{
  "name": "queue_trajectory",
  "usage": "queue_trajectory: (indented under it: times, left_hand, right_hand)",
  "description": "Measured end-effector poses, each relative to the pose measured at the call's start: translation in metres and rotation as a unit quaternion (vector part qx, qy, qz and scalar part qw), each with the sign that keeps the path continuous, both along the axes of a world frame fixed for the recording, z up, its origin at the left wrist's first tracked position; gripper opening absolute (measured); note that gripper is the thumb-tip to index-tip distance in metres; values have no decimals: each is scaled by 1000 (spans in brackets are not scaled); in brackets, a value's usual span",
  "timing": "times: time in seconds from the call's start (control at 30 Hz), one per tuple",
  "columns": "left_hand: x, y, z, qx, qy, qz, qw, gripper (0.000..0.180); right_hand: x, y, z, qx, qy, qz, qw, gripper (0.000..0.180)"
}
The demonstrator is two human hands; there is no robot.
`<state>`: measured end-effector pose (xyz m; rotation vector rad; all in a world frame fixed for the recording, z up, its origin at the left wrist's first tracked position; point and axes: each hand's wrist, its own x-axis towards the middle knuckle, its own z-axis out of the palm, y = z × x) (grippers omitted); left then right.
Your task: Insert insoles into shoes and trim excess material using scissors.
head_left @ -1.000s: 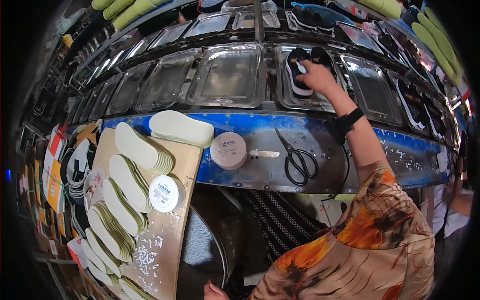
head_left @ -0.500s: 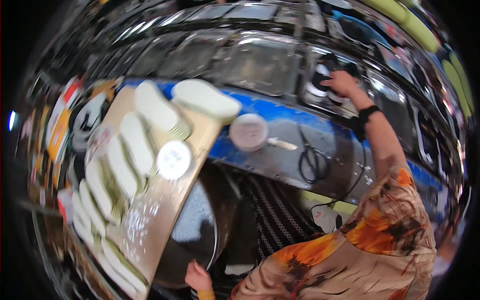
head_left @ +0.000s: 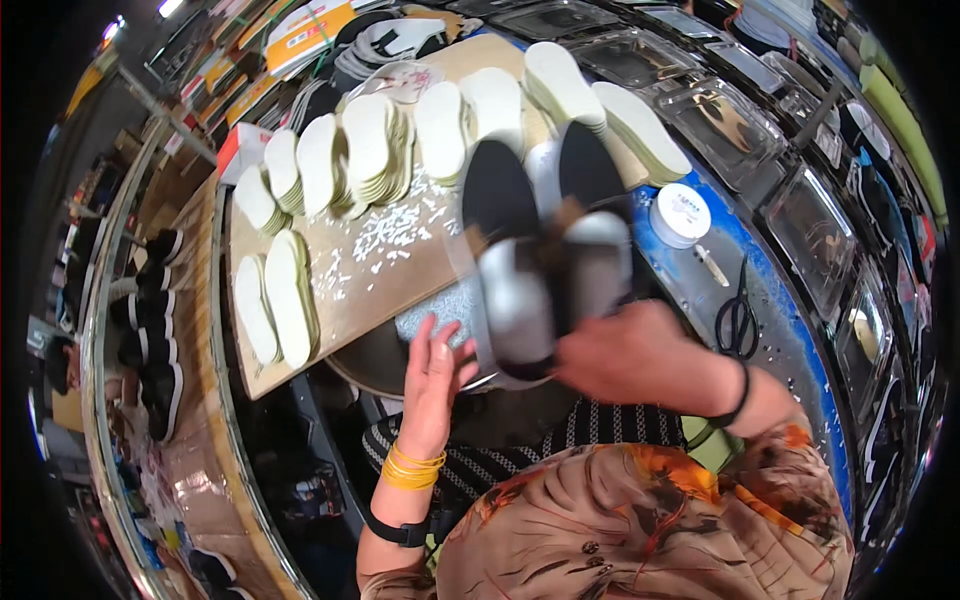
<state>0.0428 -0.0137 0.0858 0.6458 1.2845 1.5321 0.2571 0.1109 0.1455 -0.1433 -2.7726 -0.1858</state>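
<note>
My right hand [head_left: 630,355] grips a pair of black shoes [head_left: 495,190] by the near end and holds them up over the board's right edge. The shoes are blurred, with black far ends and pale, shiny near parts. My left hand [head_left: 437,365] is raised just left of the pair, fingers spread, with nothing in it. Stacks of white insoles [head_left: 370,140] stand in a row on the tan board [head_left: 400,290] beyond my hands. Two narrower insole stacks [head_left: 290,300] lie at its left edge.
White scraps [head_left: 390,235] litter the board. Below it is a round bin [head_left: 370,355] with white bits inside. On the blue-edged bench at right are a white tub [head_left: 681,215], black scissors [head_left: 738,320] and a small pale tool [head_left: 712,266]. Clear trays [head_left: 720,120] line the far right; shoes [head_left: 155,340] fill a left shelf.
My right hand has come back from the trays at far right with the pair of shoes. My left hand has risen toward them. The view has turned left.
</note>
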Motion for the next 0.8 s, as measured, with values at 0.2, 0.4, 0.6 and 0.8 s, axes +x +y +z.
queue_trajectory:
  times: [0.2,0.4,0.6,0.8]
  left_hand:
    - [-71,-32,-41,-134,235,202,941,62]
    - [-86,-73,-39,-30,447,262,855,28]
    - [-30,-59,4,-14,710,70,701,28]
    - [-40,-29,-3,2,691,-84,718,14]
  right_hand:
    - [-134,-49,-67,-419,-90,-1,904,30]
    - [-121,-18,-82,-534,-23,-57,843,54]
    - [-118,-22,-88,-472,-44,-24,880,55]
    - [-105,-20,-86,-442,-33,-23,896,55]
